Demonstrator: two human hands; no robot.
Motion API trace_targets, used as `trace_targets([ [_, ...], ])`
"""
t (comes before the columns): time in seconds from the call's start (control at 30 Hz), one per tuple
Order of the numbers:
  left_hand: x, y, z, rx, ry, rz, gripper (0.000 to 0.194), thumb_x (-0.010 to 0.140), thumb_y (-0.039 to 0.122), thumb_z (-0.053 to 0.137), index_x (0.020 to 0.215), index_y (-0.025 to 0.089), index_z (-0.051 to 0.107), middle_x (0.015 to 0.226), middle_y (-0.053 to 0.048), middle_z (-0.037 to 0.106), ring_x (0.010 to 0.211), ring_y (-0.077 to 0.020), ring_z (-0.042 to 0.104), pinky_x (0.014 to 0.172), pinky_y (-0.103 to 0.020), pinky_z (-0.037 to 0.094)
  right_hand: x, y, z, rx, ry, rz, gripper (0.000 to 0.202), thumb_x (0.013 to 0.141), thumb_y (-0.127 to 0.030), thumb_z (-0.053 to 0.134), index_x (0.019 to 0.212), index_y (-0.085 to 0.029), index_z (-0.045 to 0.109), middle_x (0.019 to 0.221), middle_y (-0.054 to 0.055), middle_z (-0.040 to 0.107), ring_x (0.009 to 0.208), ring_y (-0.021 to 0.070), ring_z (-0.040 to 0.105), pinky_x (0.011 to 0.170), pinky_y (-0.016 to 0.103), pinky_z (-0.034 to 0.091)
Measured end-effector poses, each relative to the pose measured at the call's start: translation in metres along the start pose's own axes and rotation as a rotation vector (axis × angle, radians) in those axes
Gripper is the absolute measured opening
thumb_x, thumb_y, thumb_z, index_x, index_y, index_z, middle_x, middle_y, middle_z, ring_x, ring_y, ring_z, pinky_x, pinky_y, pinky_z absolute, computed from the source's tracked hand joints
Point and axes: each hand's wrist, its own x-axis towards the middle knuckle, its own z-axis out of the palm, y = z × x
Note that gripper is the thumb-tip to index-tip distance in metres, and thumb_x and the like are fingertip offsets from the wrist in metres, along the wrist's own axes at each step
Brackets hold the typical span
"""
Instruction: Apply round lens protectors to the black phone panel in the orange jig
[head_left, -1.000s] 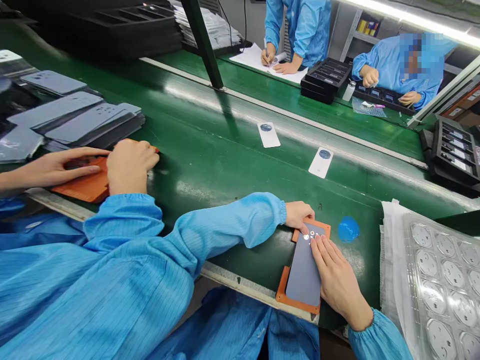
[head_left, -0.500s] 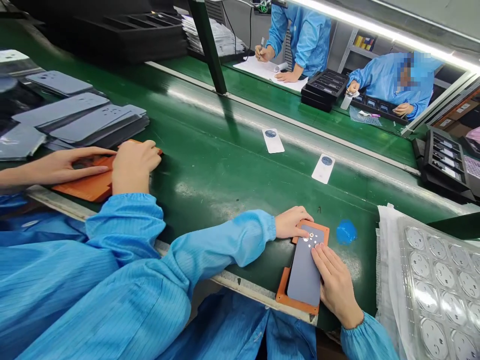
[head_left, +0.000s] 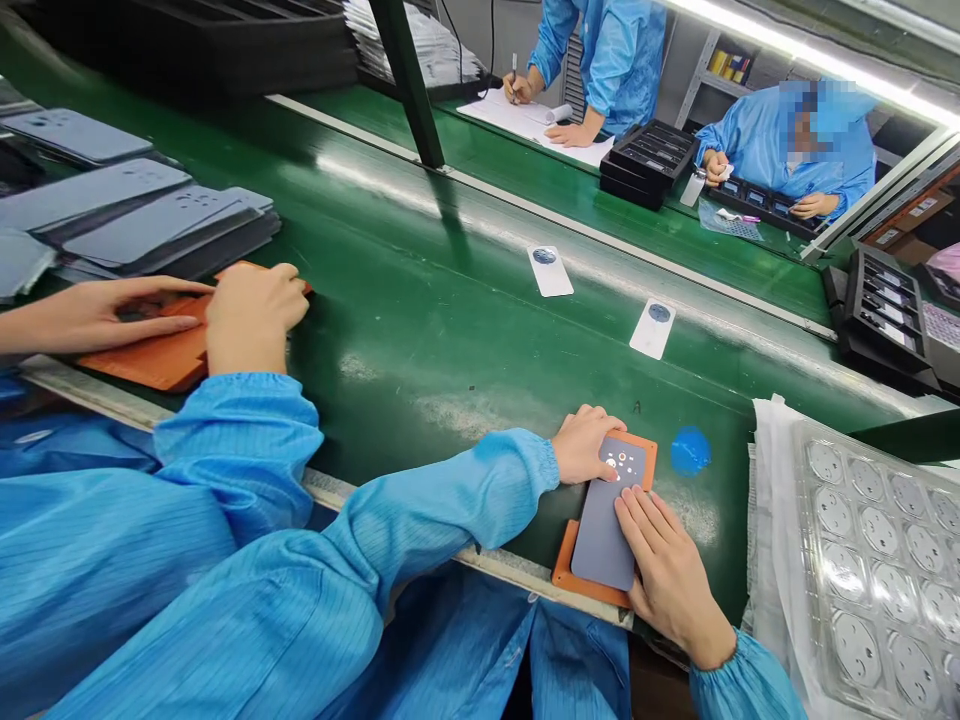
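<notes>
Pressing flat, the left hand (head_left: 589, 447) and right hand (head_left: 664, 570) lay open-fingered on the thin, stiff, probably slippery gray cover (head_left: 609, 515), best held by its edges, with the blue dot (head_left: 691, 451) at two o'clock.

Two white cards (head_left: 550, 271) (head_left: 652, 328) lay on the green belt (head_left: 450, 330), with two orange fixtures (head_left: 570, 575) (head_left: 150, 355), one blue round film (head_left: 691, 450) and one grey back cover (head_left: 604, 530) at the near fixture

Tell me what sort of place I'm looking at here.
Most likely an electronics assembly line: a green conveyor belt, workers in blue smocks, stacked grey phone back covers, and one cover seated in an orange jig.
</notes>
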Motion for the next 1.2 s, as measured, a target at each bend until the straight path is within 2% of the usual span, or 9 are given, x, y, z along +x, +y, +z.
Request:
trace_targets([
  [0.13,-0.002,-0.002,-0.001,-0.041,0.006,0.016,0.068,0.058,0.030,0.087,0.121,0.023,0.060,0.109,-0.007,0.058,0.112,-0.0322,0.047,0.099,-0.052,0.039,0.001,-0.001,0.001,0.023,0.029,0.017,0.065,0.078,-0.008,0.038,0.142,0.000,0.046,0.147,0.019,0.040,0.138,0.0316,0.036,0.112,0.052,0.041],
  [0.27,-0.020,-0.007,-0.008,-0.139,0.072,0.107,0.065,0.071,0.030,0.079,0.131,0.023,0.053,0.134,-0.010,0.049,0.128,-0.0288,0.042,0.110,-0.046,0.035,-0.001,0.007,-0.002,0.244,0.238,0.060,0.058,0.087,-0.002,0.034,0.140,-0.015,0.051,0.137,0.011,0.054,0.130,0.0260,0.048,0.109,0.049,0.044],
  [0.37,-0.039,0.001,-0.013,-0.425,0.102,0.187,0.061,0.077,0.034,0.074,0.132,0.023,0.051,0.140,-0.009,0.049,0.128,-0.0252,0.047,0.112,-0.041,0.036,0.003,0.013,-0.011,0.708,0.548,0.394,0.033,0.096,-0.017,0.047,0.123,-0.020,0.065,0.119,0.010,0.065,0.111,0.0241,0.063,0.097,0.042,0.054],
  [0.47,-0.055,0.022,-0.013,-0.788,0.075,0.183,0.060,0.069,0.031,0.080,0.124,0.017,0.058,0.119,-0.008,0.066,0.108,-0.0237,0.062,0.100,-0.037,0.046,0.016,0.012,-0.021,1.303,0.841,0.777,0.021,0.092,-0.030,0.062,0.107,-0.016,0.069,0.096,0.009,0.070,0.085,0.0202,0.068,0.076,0.035,0.059],
  [0.6,-0.066,0.049,-0.006,-0.866,0.131,0.054,0.032,0.078,0.031,0.070,0.101,0.010,0.069,0.092,-0.008,0.072,0.080,-0.0190,0.065,0.076,-0.030,0.051,0.034,0.004,-0.027,1.685,0.939,0.898,0.034,0.083,-0.034,0.074,0.112,-0.020,0.065,0.101,0.007,0.067,0.071,0.0131,0.061,0.059,0.025,0.054],
  [0.7,-0.070,0.059,-0.003,-0.760,0.227,0.049,0.022,0.080,0.028,0.068,0.092,0.010,0.071,0.084,-0.006,0.072,0.074,-0.0167,0.063,0.069,-0.027,0.048,0.037,-0.002,-0.023,1.662,0.903,0.904,0.035,0.079,-0.033,0.078,0.107,-0.016,0.066,0.099,0.009,0.067,0.074,0.0146,0.062,0.063,0.026,0.054],
  [0.83,-0.075,0.063,-0.002,-0.579,0.356,0.203,0.010,0.082,0.022,0.069,0.076,0.014,0.071,0.073,-0.001,0.069,0.069,-0.0132,0.060,0.067,-0.023,0.044,0.034,-0.006,-0.017,1.556,0.799,0.787,0.026,0.075,-0.026,0.081,0.095,-0.016,0.068,0.094,0.008,0.068,0.088,0.0203,0.064,0.079,0.033,0.056],
  [1.03,-0.077,0.063,-0.001,-0.585,0.403,0.465,0.008,0.083,0.012,0.068,0.085,0.014,0.075,0.081,-0.005,0.073,0.075,-0.0145,0.066,0.072,-0.023,0.050,0.035,-0.005,-0.026,1.424,0.810,0.473,0.010,0.083,-0.013,0.072,0.086,-0.022,0.066,0.084,0.002,0.065,0.086,0.0174,0.064,0.080,0.032,0.053],
  [1.2,-0.080,0.063,-0.016,-0.443,0.437,0.594,0.006,0.084,0.012,0.068,0.085,0.015,0.074,0.079,-0.005,0.073,0.075,-0.0139,0.065,0.073,-0.022,0.049,0.031,0.000,-0.035,1.236,0.705,0.407,0.009,0.087,-0.013,0.067,0.088,-0.022,0.067,0.087,0.003,0.066,0.085,0.0178,0.064,0.077,0.030,0.053],
])
